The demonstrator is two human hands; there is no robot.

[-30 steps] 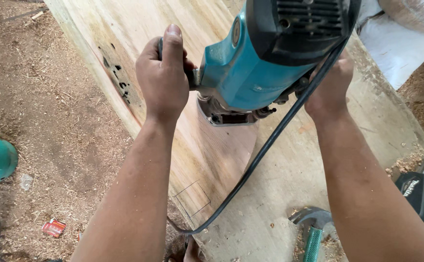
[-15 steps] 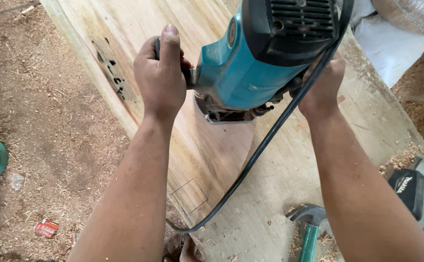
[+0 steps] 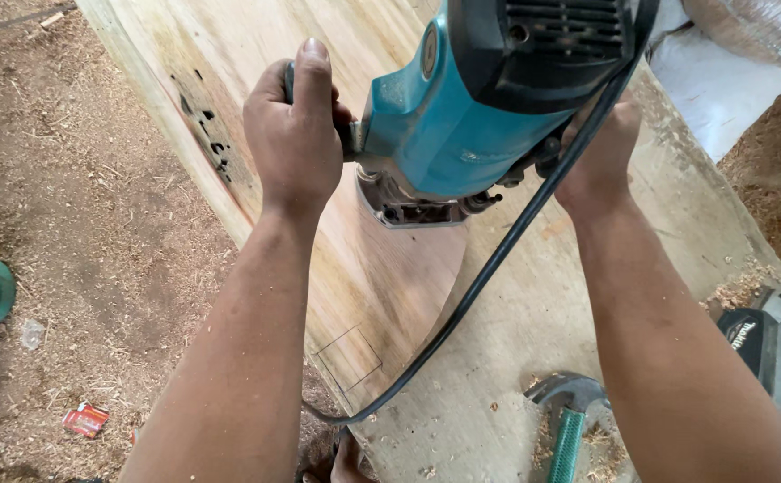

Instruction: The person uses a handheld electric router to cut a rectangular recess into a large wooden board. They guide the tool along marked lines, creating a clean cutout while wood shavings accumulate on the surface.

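We have both hands on the router (image 3: 489,98), a teal-bodied tool with a black vented top, standing on the slab (image 3: 533,313), a long pale piece of wood that runs from upper left to lower right across the view. Our left hand (image 3: 296,134) is clenched round the side handle on the tool's left, thumb laid up along it. Our right hand (image 3: 600,156) sits on the opposite side; the body and the cord (image 3: 498,259) hide its fingers, so we cannot tell how tightly its grip closes, though it appears to hold the other handle. The router stands between the hands, just ahead of the wrists, both about equally near, with its metal base down on a darker, smoother patch of the slab. The cord drops from the top, crosses the right wrist and trails back toward us over a pencilled square (image 3: 350,358). The slab's long axis lies across the line between our hands. A dark, holed streak marks the slab's left edge. Sawdust covers the floor (image 3: 86,233); a second tool (image 3: 779,353), grey and black, lies at lower right.
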